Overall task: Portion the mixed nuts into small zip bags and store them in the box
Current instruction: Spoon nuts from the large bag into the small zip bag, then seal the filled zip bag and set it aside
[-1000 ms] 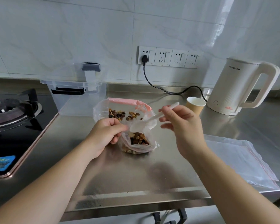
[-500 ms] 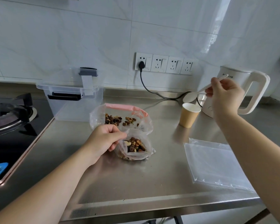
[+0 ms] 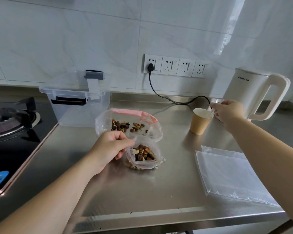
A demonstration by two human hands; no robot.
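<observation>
A small clear zip bag [image 3: 145, 160] half full of mixed nuts stands open on the steel counter. My left hand [image 3: 111, 147] pinches its left rim. Right behind it lies a larger clear bag with a pink top strip [image 3: 130, 123], holding more nuts. My right hand [image 3: 227, 111] holds a white plastic spoon [image 3: 211, 112] whose bowl dips into a brown paper cup [image 3: 200, 123] at the back right. The clear storage box [image 3: 78, 105], lid on with dark latches, stands against the wall at the back left.
A stack of flat clear zip bags [image 3: 230, 174] lies at the right of the steel counter [image 3: 142, 191]. A white kettle [image 3: 254, 95] stands behind the cup, its black cord [image 3: 167, 97] running to the wall sockets. A black gas hob [image 3: 12, 132] fills the left side.
My right hand carried the spoon from over the small bag to the right and lowered its bowl into the paper cup. My left hand kept its hold on the small bag.
</observation>
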